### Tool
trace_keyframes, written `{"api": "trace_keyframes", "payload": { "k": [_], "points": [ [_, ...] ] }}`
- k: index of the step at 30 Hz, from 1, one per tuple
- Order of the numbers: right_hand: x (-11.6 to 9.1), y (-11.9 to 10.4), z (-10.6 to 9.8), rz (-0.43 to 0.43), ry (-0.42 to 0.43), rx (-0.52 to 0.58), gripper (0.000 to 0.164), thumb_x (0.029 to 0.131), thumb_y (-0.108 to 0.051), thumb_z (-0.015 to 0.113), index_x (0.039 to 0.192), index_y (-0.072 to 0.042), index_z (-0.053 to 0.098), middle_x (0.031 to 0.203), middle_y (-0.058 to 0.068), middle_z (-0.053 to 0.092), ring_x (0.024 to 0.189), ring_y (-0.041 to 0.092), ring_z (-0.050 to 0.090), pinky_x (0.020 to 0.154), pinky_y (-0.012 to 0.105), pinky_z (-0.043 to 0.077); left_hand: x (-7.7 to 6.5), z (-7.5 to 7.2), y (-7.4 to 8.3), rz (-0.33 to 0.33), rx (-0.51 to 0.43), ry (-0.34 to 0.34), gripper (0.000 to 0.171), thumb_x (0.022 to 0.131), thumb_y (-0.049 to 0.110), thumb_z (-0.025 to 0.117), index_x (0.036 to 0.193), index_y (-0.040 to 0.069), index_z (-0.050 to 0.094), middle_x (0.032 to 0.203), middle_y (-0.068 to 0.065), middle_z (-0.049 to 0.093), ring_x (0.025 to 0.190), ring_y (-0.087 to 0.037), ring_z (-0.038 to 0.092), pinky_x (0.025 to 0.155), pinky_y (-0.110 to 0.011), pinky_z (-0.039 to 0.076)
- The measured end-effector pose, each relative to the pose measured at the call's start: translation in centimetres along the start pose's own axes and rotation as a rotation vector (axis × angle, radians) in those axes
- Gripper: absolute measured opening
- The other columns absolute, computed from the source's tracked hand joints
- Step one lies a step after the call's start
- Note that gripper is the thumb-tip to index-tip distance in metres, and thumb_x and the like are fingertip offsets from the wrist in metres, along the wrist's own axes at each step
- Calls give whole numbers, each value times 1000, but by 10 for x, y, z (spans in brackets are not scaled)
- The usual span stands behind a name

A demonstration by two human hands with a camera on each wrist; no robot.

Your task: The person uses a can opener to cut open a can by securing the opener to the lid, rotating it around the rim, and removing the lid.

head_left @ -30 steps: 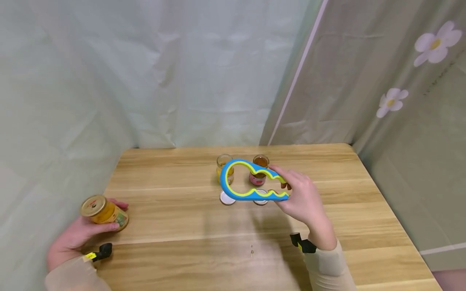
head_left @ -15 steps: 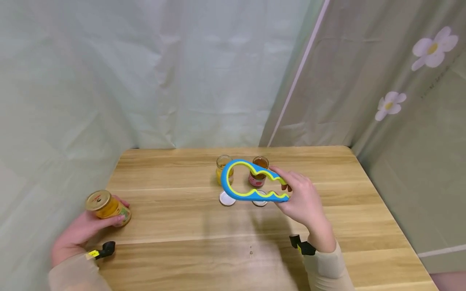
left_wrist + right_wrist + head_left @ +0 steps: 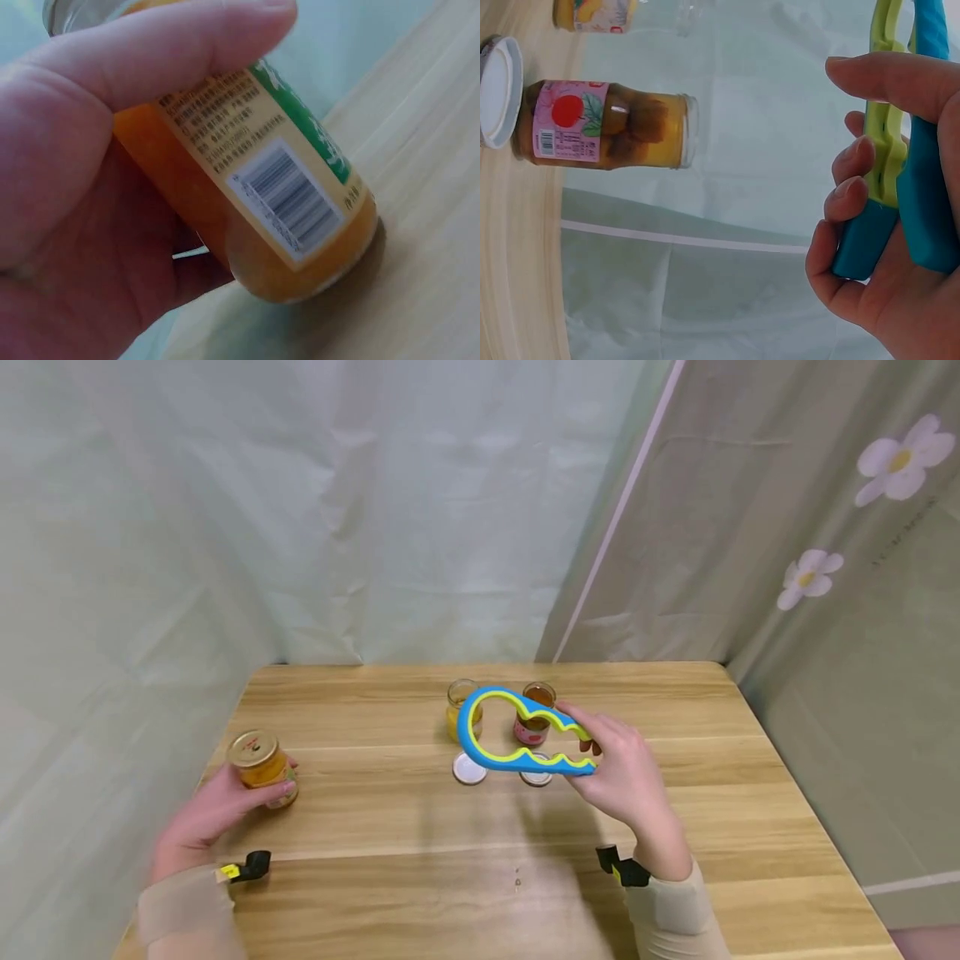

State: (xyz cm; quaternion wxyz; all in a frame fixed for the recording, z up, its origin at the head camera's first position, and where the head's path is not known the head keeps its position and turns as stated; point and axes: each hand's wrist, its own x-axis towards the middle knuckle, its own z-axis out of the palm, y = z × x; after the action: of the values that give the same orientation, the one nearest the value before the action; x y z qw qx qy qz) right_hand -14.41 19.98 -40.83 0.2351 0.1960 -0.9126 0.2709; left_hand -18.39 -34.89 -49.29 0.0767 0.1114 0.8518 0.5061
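In the head view, my left hand (image 3: 225, 797) grips a lidded glass jar (image 3: 261, 772) of orange fruit at the table's left side. Its gold lid is on top. The left wrist view shows my thumb across the label (image 3: 285, 199) above a barcode; whether the base touches the table I cannot tell. My right hand (image 3: 622, 764) holds a blue and yellow-green jar opener (image 3: 517, 765) by its handles, raised above the table. Behind the opener stand an uncapped jar of yellow fruit (image 3: 453, 718) and an uncapped pink-labelled jar (image 3: 531, 735), both partly hidden.
Two lids lie in front of the uncapped jars: a white-faced lid (image 3: 469, 770) and another lid (image 3: 536, 777) partly behind the opener. Small specks (image 3: 517, 882) dot the wooden table (image 3: 360, 893) near its front. Pale curtains (image 3: 450, 527) hang behind and beside it.
My left hand has carried the lidded jar rightward and a little farther from me, and the jar leans less. The right hand and jar opener have hardly moved.
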Motion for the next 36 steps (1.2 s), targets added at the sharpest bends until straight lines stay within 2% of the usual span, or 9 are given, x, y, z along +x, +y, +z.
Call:
{"api": "trace_keyframes", "payload": {
  "k": [7,11,14,19,22,26,29,33,36],
  "points": [
    [0,3,2,29,-17,3,78,63,-13,81,136,-29,59,74,-9,53,67,12,48,56,31,44,30,43,43,67,-44,-14,47,86,21,78,126,17,54,122,-16,61,106,-18,58,83,-18,49],
    [-1,4,3,35,-1,10,79,61,-11,82,136,-26,60,73,-8,53,66,11,47,56,32,44,41,68,76,101,-54,15,48,86,29,78,126,17,52,120,-15,62,105,-19,61,83,-23,53],
    [-1,3,5,30,-1,22,79,62,-12,82,136,-26,60,74,-7,55,67,10,48,56,32,45,45,82,93,133,-62,63,49,87,30,78,124,15,51,116,-13,64,102,-19,62,83,-25,54],
    [0,1,7,25,-1,32,77,64,-13,81,137,-26,59,76,-4,58,68,10,48,56,31,46,48,101,112,161,-110,140,53,86,28,78,126,16,46,110,-7,65,99,-19,63,83,-23,53],
    [-1,1,7,23,15,35,76,64,-12,81,136,-23,60,75,-3,58,67,11,48,55,31,46,50,114,121,157,-128,159,62,86,27,79,132,15,39,113,-9,65,100,-18,62,85,-23,53],
    [0,1,5,18,42,48,77,64,-11,80,137,-22,59,77,-4,57,67,12,49,55,32,47,54,131,134,151,-162,149,73,85,19,79,138,12,30,117,-15,62,102,-21,62,87,-32,54],
    [2,2,3,23,56,70,81,65,-9,79,141,-25,55,80,-4,57,68,14,51,57,33,48,57,147,145,165,-197,128,74,84,16,80,140,12,31,124,-13,58,107,-25,59,90,-43,54],
    [3,2,0,46,68,86,87,66,-8,78,145,-28,49,81,-1,57,69,15,51,59,34,48,63,169,157,213,-207,103,72,82,22,82,138,20,38,131,-4,55,117,-22,53,98,-53,47],
    [1,2,-3,60,75,85,90,65,-8,79,146,-30,47,79,-1,56,70,14,49,60,35,48,67,186,165,249,-198,88,69,80,29,84,135,25,42,129,1,57,118,-20,52,103,-55,42]
  ]
}}
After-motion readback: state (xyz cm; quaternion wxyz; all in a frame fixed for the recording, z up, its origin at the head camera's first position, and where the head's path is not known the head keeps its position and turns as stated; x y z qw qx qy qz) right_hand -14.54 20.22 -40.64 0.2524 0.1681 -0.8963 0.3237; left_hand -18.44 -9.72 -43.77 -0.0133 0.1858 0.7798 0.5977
